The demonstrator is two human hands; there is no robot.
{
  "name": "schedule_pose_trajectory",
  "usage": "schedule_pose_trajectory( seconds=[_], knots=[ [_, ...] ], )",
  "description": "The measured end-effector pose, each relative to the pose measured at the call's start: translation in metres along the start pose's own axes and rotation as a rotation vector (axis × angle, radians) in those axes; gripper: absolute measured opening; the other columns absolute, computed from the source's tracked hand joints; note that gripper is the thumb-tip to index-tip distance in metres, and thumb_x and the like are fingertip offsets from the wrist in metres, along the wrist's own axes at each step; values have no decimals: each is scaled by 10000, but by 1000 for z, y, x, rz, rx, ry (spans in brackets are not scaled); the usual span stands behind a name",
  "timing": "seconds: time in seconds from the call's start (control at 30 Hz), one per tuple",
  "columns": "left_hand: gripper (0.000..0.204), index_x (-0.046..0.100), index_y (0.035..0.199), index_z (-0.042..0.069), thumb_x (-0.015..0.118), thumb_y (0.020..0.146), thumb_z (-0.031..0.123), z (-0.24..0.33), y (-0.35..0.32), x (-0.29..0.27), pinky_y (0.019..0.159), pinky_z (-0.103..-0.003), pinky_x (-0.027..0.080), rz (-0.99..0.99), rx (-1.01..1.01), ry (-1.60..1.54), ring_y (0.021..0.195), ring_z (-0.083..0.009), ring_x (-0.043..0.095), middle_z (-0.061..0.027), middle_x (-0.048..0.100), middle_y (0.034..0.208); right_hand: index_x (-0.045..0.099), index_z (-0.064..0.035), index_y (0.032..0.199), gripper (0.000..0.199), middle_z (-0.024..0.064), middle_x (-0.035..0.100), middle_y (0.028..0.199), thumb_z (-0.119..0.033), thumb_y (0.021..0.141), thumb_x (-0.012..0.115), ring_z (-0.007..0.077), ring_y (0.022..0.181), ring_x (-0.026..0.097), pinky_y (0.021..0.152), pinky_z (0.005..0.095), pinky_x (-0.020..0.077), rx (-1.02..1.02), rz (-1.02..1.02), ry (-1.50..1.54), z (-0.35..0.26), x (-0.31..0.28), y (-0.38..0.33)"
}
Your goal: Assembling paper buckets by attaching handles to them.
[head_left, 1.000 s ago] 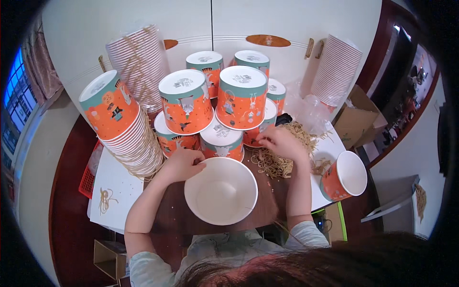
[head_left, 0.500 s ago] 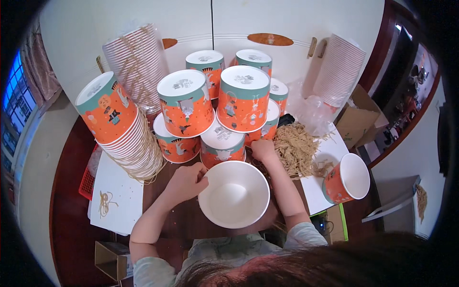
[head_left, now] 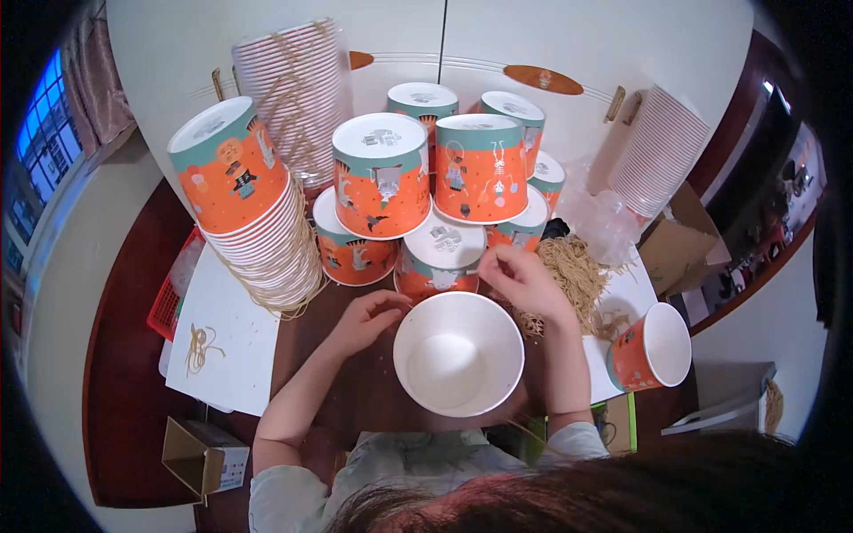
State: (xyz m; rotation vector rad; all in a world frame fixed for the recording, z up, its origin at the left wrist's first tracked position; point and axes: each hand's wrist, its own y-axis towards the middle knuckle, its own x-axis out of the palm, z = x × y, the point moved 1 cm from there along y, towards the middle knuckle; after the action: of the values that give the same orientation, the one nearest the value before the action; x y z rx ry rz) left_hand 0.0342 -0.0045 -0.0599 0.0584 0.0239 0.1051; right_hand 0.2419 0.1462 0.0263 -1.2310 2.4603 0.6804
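A white-lined paper bucket (head_left: 458, 313) stands mouth-up on the brown table in front of me. My left hand (head_left: 369, 318) is beside its far left rim, fingers curved and apart from the thumb, with nothing visible in them. Over the far right of the rim, my right hand (head_left: 520, 277) is raised with fingertips pinched. Something small and pale shows at the fingertips; I cannot make out what it is. Just behind the bucket stands an upside-down orange and green paper bucket (head_left: 442, 280). Two more, a left one (head_left: 382, 200) and a right one (head_left: 481, 182), rest on the row.
A tall nested bucket stack (head_left: 258, 258) leans at the left, with another wrapped stack (head_left: 298, 98) behind. Tan rubber bands (head_left: 573, 271) lie heaped at the right, beside a clear plastic bag (head_left: 604, 222). A lone bucket (head_left: 629, 355) lies tilted at the right edge.
My right hand has lifted from beside the rear buckets up toward the bucket's far rim. My left hand's fingers have loosened and spread. The whole view has shifted slightly.
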Motion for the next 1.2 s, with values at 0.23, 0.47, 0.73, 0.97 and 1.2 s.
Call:
schedule_pose_trajectory(
  seconds=[0.23, 0.47, 0.73, 0.97, 1.2],
  knots=[
    [505, 403, 1256, 42, 553, 774, 18, -21, -10, 9, 918, -310, 382, -215, 199, -219, 1094, -160, 458, -63, 467, 1192, 597, -42, 793, 71, 63, 559, 710, -18, 729, 580, 181, 624, 566, 555, 274, 452, -333, -116, -305, -68, 31, -16],
    [546, 360, 1286, 39, 554, 775, 15, -32, -14, 15, 957, -318, 344, -287, 200, -214, 1154, -170, 406, -66, 429, 1238, 614, -38, 786, 118, 106, 595, 771, -143, 741, 580, 265, 705, 593, 619, 358, 481, -210, -289, -671, -38, 66, -12],
    [540, 346, 1293, 28, 534, 788, -6, -36, -15, 14, 951, -306, 356, -278, 132, -224, 1130, -162, 432, -74, 442, 1237, 619, -31, 778, 128, 110, 599, 767, -150, 751, 581, 278, 704, 591, 639, 368, 480, -192, -272, -589, -27, 72, -10],
    [542, 336, 1300, 26, 524, 793, -14, -35, -16, 15, 952, -310, 356, -281, 135, -227, 1130, -162, 437, -76, 442, 1244, 605, -58, 745, 119, 90, 594, 739, -172, 752, 572, 273, 698, 595, 620, 385, 476, -161, -227, -593, -21, 75, -9],
    [535, 338, 1298, 19, 517, 794, -19, -31, -18, 15, 963, -307, 344, -283, 140, -239, 1136, -159, 433, -77, 444, 1246, 604, -59, 726, 111, 96, 604, 711, -169, 729, 587, 272, 677, 598, 602, 382, 477, -130, -193, -588, -25, 76, -9]
  ],
)
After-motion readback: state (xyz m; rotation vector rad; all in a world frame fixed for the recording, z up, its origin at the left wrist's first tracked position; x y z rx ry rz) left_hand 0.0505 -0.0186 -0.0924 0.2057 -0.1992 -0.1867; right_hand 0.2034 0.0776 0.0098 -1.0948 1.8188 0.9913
